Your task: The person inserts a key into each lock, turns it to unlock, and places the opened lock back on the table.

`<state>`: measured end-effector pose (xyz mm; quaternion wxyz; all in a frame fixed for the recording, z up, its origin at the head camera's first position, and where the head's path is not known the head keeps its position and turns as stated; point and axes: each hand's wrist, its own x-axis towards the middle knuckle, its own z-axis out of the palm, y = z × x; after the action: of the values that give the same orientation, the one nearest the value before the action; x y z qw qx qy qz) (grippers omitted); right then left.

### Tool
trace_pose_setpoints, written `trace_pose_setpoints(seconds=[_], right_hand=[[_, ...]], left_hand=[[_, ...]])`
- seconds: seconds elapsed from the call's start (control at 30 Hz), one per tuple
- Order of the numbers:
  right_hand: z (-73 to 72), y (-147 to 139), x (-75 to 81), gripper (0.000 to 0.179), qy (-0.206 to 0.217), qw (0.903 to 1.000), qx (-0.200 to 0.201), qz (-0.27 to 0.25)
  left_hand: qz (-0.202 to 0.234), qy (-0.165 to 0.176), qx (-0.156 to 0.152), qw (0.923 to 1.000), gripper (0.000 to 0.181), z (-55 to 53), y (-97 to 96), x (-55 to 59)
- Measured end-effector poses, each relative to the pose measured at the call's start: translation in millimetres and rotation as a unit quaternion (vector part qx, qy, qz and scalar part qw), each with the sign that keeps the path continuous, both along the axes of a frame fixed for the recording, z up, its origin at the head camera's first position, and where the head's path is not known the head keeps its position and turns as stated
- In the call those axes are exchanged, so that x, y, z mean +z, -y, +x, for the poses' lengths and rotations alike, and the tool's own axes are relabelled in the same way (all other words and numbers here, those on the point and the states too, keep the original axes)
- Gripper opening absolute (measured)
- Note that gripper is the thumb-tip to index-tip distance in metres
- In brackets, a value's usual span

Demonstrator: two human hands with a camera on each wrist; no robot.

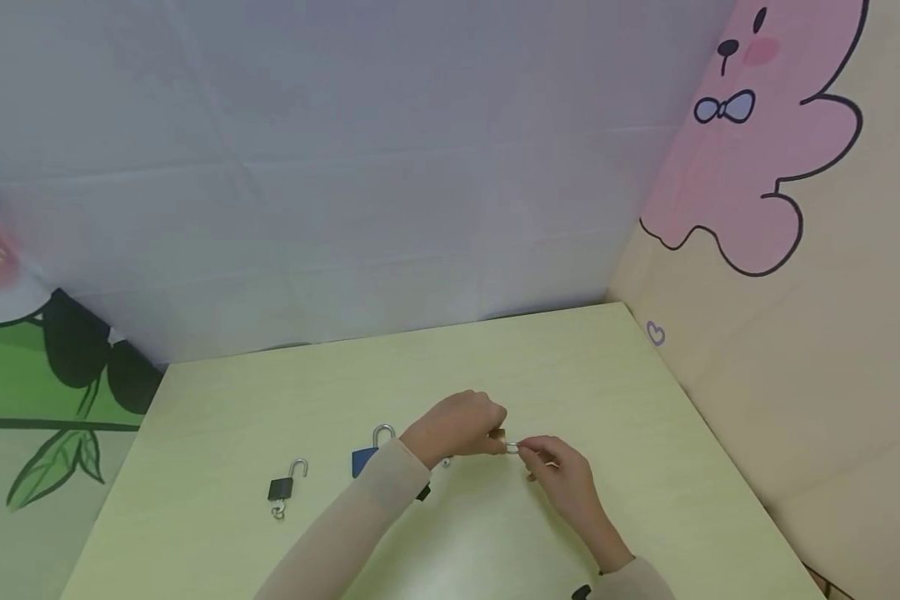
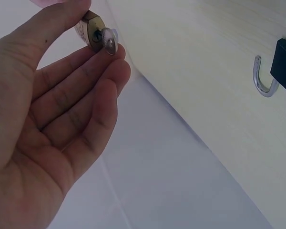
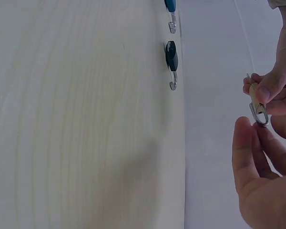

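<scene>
My left hand (image 1: 461, 425) pinches a small brass padlock (image 2: 93, 31) between thumb and fingers, raised above the table. A silver key (image 2: 109, 42) sticks out of its keyhole. The thumb and fingertips of my right hand (image 1: 562, 479) pinch the padlock's silver shackle (image 3: 261, 118) at its curved end. Left of my left forearm lies a blue padlock (image 1: 363, 461) with its shackle raised, partly covered by the sleeve. Farther left is a black padlock (image 1: 280, 489), its shackle swung out and keys at its lower end. A small silver piece (image 1: 446, 462) shows beside my left wrist.
The pale wooden table (image 1: 532, 358) meets a light cloth wall (image 1: 345, 208) at the back. A cream side wall (image 1: 787, 375) with a pink cartoon figure (image 1: 765, 167) rises on the right. Small black pieces (image 1: 581, 592) sit at the sleeve cuffs.
</scene>
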<state>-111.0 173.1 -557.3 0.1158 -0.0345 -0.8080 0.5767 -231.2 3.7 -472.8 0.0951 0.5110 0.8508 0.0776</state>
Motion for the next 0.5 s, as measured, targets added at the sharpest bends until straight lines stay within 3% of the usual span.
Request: trace_pose_setpoints(seconds=[0.23,0.5], right_hand=[[-0.7,0.1,2.2,0.012,0.049,0.9965,0.0,-0.067],[1.6,0.2,3.1,0.016,0.046,0.9934,0.0,-0.105]], left_hand=[[0.002,-0.005,0.01,0.9999,0.03,3.6,-1.6,-2.4],[0.004,-0.037,0.032,0.9988,0.036,5.2,-4.0,-8.6]])
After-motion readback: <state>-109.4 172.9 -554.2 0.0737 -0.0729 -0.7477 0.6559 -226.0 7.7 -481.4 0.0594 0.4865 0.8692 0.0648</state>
